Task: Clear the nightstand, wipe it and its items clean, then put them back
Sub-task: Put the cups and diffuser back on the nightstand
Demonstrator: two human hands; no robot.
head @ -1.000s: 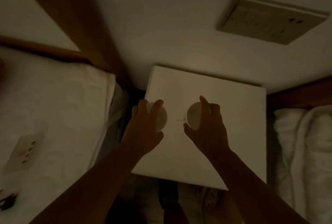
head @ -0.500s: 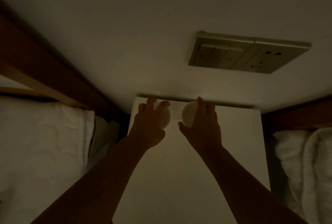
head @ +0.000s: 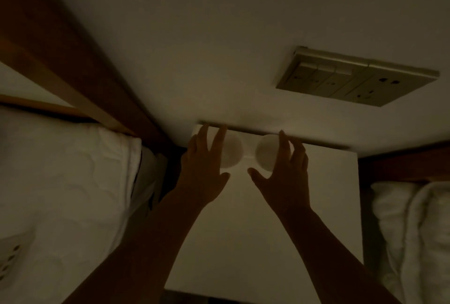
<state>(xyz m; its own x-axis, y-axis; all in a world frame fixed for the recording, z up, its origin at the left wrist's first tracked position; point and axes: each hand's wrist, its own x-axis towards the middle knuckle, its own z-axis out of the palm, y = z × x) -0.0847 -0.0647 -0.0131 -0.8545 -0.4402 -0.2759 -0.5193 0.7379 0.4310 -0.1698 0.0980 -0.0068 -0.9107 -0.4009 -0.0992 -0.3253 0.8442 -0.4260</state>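
The light is dim. A white nightstand [head: 321,211] stands between two beds. Two round white cups stand side by side at its back edge, close to the wall: the left cup [head: 233,154] and the right cup [head: 267,152]. My left hand [head: 203,174] is at the left cup with its fingers straight and spread, thumb just below the rim. My right hand [head: 287,177] curves loosely around the right cup, fingers apart, thumb under it. Neither hand seems to grip its cup.
A switch and socket panel [head: 355,77] sits on the wall above the nightstand. A white bed [head: 60,182] with a wooden headboard [head: 73,60] lies to the left, white bedding [head: 414,230] to the right. A pale flat object with dark dots [head: 9,257] lies on the left bed.
Both hands carried the cups from the middle of the nightstand to its back edge by the wall. Their fingers have since spread apart off the cups.
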